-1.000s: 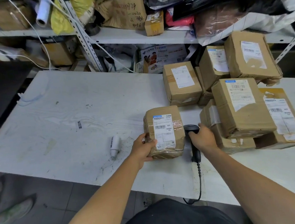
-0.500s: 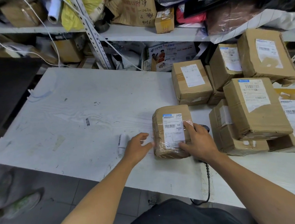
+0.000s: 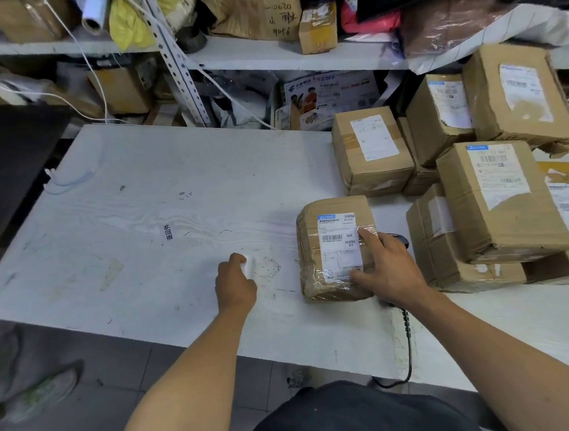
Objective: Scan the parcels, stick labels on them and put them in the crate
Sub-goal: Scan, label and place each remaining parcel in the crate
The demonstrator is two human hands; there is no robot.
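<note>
So compared to half a second back, the left hand (image 3: 235, 283) has dropped onto the white marker (image 3: 248, 264) lying on the table (image 3: 144, 207); earlier it was hovering open just short of it. Now its fingers are curled over the marker, which mostly hides under them, so only the tip peeks out. The right hand (image 3: 385, 268) hasn't budged: fingers spread and fairly straight, pressing on the label (image 3: 339, 245) on top of the parcel (image 3: 334, 250). That parcel sits flat near the table's front edge, right of the middle. The scanner (image 3: 400, 239) lies behind the right hand, and the other parcels (image 3: 502, 203) are piled at the right end.
</note>
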